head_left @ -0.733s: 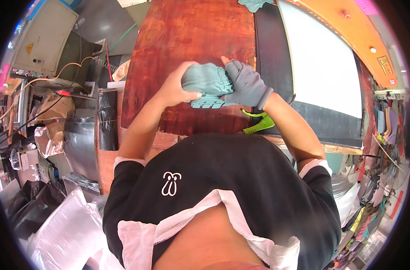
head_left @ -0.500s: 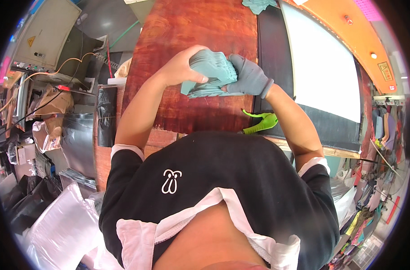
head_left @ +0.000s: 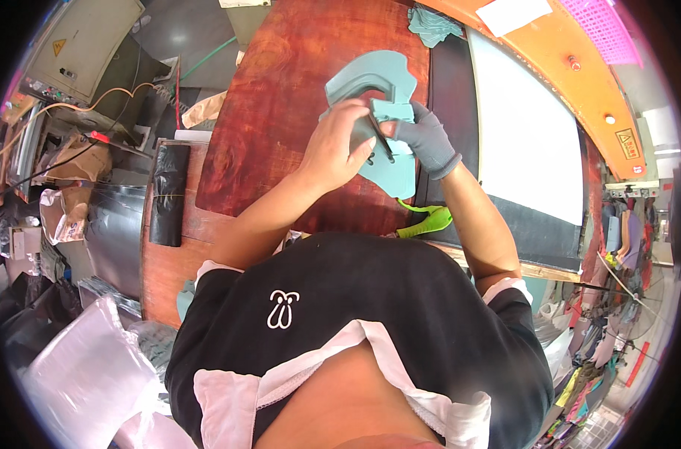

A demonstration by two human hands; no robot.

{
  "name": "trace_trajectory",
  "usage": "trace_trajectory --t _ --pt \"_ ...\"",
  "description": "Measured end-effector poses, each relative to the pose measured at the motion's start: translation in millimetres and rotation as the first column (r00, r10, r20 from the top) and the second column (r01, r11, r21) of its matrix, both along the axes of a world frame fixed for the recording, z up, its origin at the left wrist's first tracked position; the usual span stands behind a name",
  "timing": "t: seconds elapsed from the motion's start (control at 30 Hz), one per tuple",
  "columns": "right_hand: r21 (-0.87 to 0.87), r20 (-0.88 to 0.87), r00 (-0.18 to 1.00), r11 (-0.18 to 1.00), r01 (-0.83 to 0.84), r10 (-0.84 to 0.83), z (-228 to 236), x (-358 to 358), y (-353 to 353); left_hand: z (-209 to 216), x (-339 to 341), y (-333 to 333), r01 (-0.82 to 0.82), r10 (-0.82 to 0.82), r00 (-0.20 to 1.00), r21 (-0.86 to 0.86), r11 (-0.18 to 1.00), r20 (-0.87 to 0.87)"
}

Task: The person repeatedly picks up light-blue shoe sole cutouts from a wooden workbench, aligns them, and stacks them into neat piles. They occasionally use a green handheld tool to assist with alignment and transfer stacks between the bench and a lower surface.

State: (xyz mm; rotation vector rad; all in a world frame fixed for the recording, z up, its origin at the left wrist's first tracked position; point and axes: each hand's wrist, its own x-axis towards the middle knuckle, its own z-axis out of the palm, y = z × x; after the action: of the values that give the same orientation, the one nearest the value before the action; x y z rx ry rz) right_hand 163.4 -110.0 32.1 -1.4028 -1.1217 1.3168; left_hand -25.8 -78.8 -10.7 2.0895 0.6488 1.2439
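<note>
The teal cut pieces (head_left: 378, 112) lie stacked on the red-brown table (head_left: 280, 112), under both hands. The bare left hand (head_left: 340, 146) presses down on the stack with fingers curled onto its top piece; the gloved right hand (head_left: 422, 138) pinches the edge beside it, seemingly around a thin dark tool, though that is hard to make out. The step looks like aligning or separating pieces; next calls for a steady hold. A green tool (head_left: 430, 222) lies near, more teal scraps (head_left: 434, 26) well apart, nothing blocking.
</note>
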Motion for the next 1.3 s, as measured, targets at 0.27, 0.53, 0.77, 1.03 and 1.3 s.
trace_trajectory --t 0.27,0.53,0.77,1.03,1.3 --pt "0.079 0.313 0.95 0.997 -0.005 -0.02 11 -5 2 17 -6 2 0.422 -0.276 0.906 -0.656 0.626 0.32" --pt "0.18 0.895 0.441 0.96 -0.215 -0.069 50 -35 -5 34 -3 17 0.758 -0.193 0.635 -0.555 0.343 0.748" --pt "0.142 0.951 0.304 0.953 -0.268 -0.056 45 -54 -22 5 -10 23 0.834 -0.253 0.542 -0.476 0.279 0.801" --pt "0.277 0.889 0.439 0.914 -0.297 -0.127 48 -61 -41 7 -14 20 0.87 -0.369 0.485 -0.394 0.297 0.793" --pt "0.542 0.761 0.569 0.786 -0.297 -0.31 24 -21 -72 8 -5 9 0.922 -0.151 0.336 -0.293 0.252 0.93"
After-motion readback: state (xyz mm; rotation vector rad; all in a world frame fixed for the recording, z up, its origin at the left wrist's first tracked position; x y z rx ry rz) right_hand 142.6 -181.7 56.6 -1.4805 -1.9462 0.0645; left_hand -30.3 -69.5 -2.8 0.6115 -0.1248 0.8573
